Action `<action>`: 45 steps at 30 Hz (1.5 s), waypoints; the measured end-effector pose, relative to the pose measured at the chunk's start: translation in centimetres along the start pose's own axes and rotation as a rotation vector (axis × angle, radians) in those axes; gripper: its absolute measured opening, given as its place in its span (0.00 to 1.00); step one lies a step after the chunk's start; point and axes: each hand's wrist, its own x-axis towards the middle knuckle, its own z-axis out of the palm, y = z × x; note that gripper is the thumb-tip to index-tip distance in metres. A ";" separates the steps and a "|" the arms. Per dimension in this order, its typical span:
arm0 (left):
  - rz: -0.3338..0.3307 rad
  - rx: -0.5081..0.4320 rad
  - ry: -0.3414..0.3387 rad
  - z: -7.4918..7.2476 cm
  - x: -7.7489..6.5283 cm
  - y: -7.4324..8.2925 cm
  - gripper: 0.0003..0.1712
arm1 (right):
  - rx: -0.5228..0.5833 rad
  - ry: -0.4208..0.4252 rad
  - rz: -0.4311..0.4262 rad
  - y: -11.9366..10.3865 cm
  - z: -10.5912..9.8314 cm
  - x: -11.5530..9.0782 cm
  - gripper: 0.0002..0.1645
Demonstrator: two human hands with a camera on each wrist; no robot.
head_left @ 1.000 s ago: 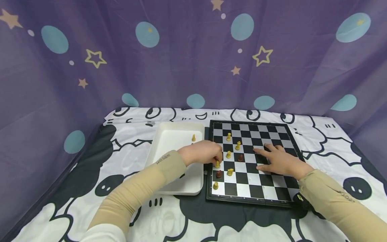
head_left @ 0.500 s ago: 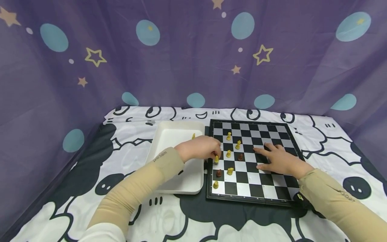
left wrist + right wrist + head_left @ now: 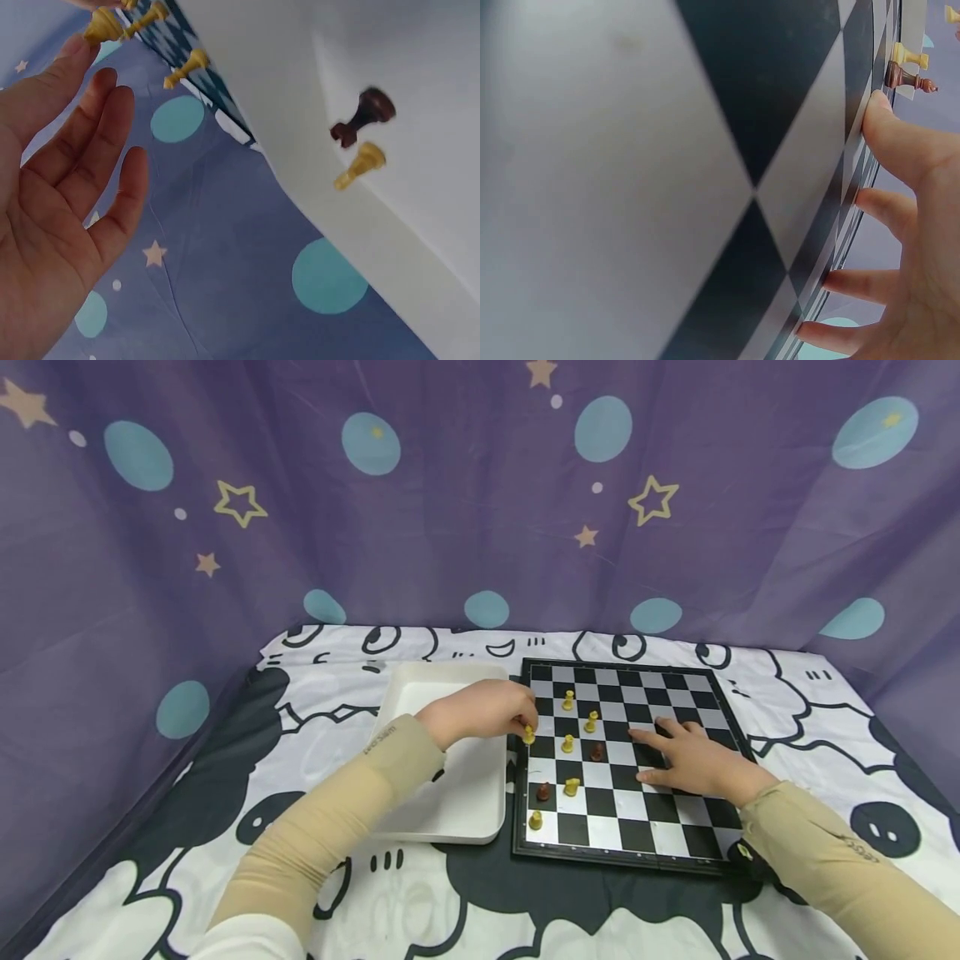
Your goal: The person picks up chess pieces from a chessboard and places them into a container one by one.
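Note:
Between thumb and forefinger, my left hand (image 3: 486, 708) pinches a yellow chess piece (image 3: 528, 735) over the left edge of the chessboard (image 3: 671, 837). The left wrist view shows this yellow chess piece (image 3: 103, 27) at the fingertips, the other fingers loosely extended. My right hand (image 3: 693, 762) rests with spread fingers on the right half of the board. Several yellow pieces, one a yellow piece (image 3: 572, 787), stand on the board's left side. Two dark brown pieces are among them, a brown piece (image 3: 597, 751) and another brown piece (image 3: 543, 792).
Left of the board sits a white tray (image 3: 480, 838), partly covered by my left arm. Inside it lie a dark brown piece (image 3: 366, 114) and a yellow piece (image 3: 361, 165). A purple curtain (image 3: 465, 485) hangs behind the patterned cloth (image 3: 390, 902).
My left hand has lifted the yellow chess piece off its square and moved back and left toward the tray. My right hand stays in place on the board.

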 end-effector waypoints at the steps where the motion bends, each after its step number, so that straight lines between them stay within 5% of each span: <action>1: -0.003 0.005 0.001 -0.1 -0.1 -0.1 0.07 | 0.001 0.003 -0.002 0.0 0.0 0.0 0.50; 16: -0.044 0.023 0.043 0.1 -1.8 -2.2 0.04 | 0.001 0.015 -0.010 0.1 0.0 -0.1 0.50; 33: -0.104 0.089 -0.029 1.8 -2.8 -3.1 0.05 | 0.009 0.009 -0.014 0.1 0.0 -0.1 0.50; 45: -0.088 0.122 -0.062 3.1 -2.6 -3.7 0.02 | 0.004 0.011 -0.019 0.3 0.1 0.0 0.50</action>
